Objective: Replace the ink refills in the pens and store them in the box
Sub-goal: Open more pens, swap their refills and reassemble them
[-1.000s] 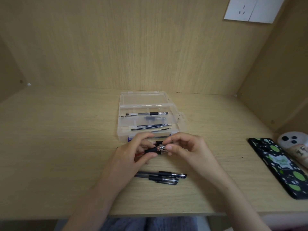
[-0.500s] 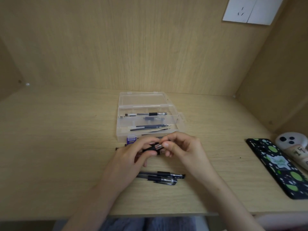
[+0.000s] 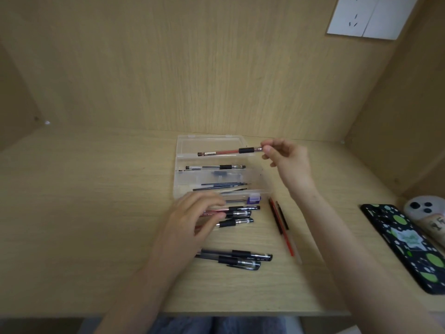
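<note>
Pen (image 3: pixel 228 151), red-filled, pinched at its tip by right grip (image 3: pixel 286 157), level above open box (image 3: pixel 255 179); best lowered flat beside stored pen (image 3: pixel 216 167). Left grip (image 3: pixel 192 220) rests on loose pens (image 3: pixel 240 214) near it, grasp unclear.

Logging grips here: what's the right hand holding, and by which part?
The right hand pinches the red pen at its metal tip end.

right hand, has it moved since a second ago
Yes. The right hand, pinching the red pen, has gone from the near edge of the clear box away from the person to its far right corner.
</note>
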The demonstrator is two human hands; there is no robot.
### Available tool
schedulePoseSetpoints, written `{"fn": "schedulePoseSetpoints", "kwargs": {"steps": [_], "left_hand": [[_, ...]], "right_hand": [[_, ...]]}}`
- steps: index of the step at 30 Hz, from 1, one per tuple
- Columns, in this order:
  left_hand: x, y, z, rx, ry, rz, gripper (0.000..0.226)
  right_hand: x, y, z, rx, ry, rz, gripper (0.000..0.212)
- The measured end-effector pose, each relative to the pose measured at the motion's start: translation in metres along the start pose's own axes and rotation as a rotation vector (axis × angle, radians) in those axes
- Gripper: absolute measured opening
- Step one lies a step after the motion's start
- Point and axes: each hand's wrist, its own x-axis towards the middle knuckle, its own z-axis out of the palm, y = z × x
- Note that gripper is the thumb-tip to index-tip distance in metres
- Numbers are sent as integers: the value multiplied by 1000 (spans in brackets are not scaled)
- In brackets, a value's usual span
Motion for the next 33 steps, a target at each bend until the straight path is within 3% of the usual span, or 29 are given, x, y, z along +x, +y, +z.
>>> {"fn": "schedulePoseSetpoints", "kwargs": {"steps": [8,14,17,23,27,30,33], "left_hand": [[-1,-5,5,78,-162,-10,17],[-2,-5,10,92,-170,-53,29],[-2,-4,9,63,-112,-55,31],[-2,0,2,9,40,14,23],[-2,0,4,40,15,52,25],[-4,5,3,79,-39,47,29],[-4,7,0,99,-72,4,36]], "right_hand": [[18,25,48,-207,17,5,13],[9,28,38,-379,-44,-82,25],[-12,9,21,-328,-97,-200,19],[-78,1,-6,-315,-371,-251,21],[-92,10,-4,-93,-355,-46,6],[-98,10,2,93,-346,22,13],[-105,9,8,122,-369,-10,23]]}}
